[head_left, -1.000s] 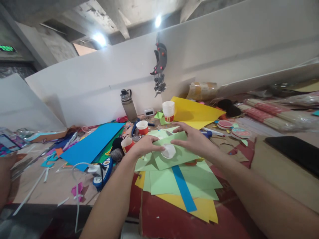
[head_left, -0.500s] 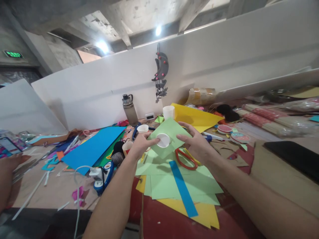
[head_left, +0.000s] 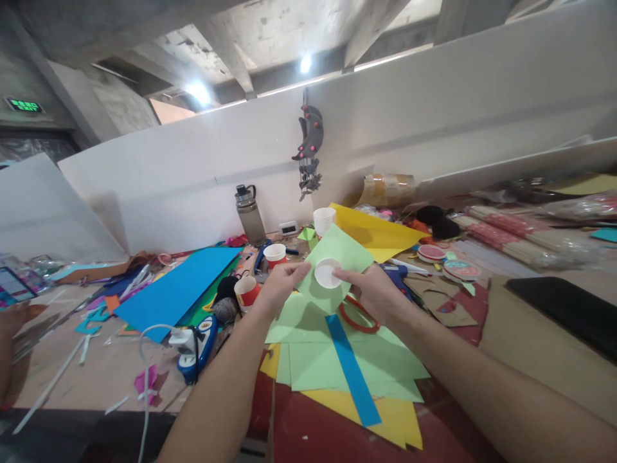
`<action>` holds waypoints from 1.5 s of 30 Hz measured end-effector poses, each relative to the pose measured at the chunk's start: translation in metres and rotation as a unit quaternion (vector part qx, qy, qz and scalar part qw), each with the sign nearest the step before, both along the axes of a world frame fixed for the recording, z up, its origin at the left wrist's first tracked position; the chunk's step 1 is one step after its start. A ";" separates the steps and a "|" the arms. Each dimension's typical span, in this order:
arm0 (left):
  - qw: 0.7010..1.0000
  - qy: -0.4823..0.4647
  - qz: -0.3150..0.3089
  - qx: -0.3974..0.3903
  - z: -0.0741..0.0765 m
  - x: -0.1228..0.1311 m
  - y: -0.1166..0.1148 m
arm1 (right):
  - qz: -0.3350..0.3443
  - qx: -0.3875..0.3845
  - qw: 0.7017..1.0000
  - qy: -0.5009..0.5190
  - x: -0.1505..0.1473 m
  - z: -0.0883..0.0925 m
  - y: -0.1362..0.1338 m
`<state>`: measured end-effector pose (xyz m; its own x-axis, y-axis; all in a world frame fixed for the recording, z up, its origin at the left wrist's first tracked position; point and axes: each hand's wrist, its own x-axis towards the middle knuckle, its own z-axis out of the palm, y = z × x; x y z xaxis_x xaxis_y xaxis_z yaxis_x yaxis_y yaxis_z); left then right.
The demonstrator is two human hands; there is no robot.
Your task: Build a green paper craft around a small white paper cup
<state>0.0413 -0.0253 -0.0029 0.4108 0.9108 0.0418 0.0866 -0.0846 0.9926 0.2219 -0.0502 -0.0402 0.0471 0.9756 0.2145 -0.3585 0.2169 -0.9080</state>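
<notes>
A square sheet of light green paper [head_left: 337, 241] is held up, corner on top, between my two hands. Against its face lies a white round disc [head_left: 326, 274]; whether it is flat or the bottom of a cup I cannot tell. My left hand [head_left: 284, 283] pinches the paper's left edge, thumb and fingers closed. On the other side my right hand [head_left: 369, 286] grips the paper with its thumb pressed on the disc. Just below are red-handled scissors [head_left: 360, 319], their blades hidden, on a stack of green sheets [head_left: 308, 360]. A blue strip [head_left: 353, 373] crosses the stack.
Red-and-white paper cups [head_left: 247, 292] and a grey bottle [head_left: 249, 215] stand to the left, near blue card [head_left: 178, 289] and a power strip [head_left: 198, 350]. Yellow card [head_left: 373, 228], tape rolls [head_left: 454, 270] and a black phone-like slab [head_left: 563, 312] lie right. Another person's hand [head_left: 14, 321] shows far left.
My right thumb has come onto the white disc, while my left thumb has slid off it to the paper's left edge. The disc now appears slightly further right.
</notes>
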 end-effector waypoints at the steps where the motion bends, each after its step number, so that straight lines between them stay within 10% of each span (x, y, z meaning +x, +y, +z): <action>1: 0.999 -0.034 -0.003 -0.013 -0.002 0.000 0.002 | -0.001 -0.003 1.000 0.014 0.000 0.000 0.000; 16: 0.990 -0.117 -0.053 -0.056 -0.004 0.007 -0.004 | -0.048 -0.023 0.998 0.015 0.001 -0.008 0.004; 25: 0.997 -0.050 0.047 -0.022 -0.019 0.013 0.001 | -0.093 0.012 0.991 -0.099 0.000 -0.006 0.002; 30: 0.995 -0.047 0.081 0.025 -0.018 0.011 0.003 | -0.300 0.144 0.876 -0.350 0.010 0.008 -0.009; 34: 0.996 -0.037 0.074 0.037 -0.017 0.011 0.001 | -0.274 0.263 0.782 -0.494 0.010 0.016 -0.018; 45: 0.974 -0.204 -0.021 -0.092 -0.013 0.021 -0.008 | -0.230 0.238 0.792 -0.513 0.006 0.006 -0.013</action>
<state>0.0623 -0.0328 -0.0161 0.4313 0.9010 0.0463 -0.3174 0.1035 0.9426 0.2278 -0.0632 -0.0344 -0.0631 0.7028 0.7086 0.7315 0.5156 -0.4462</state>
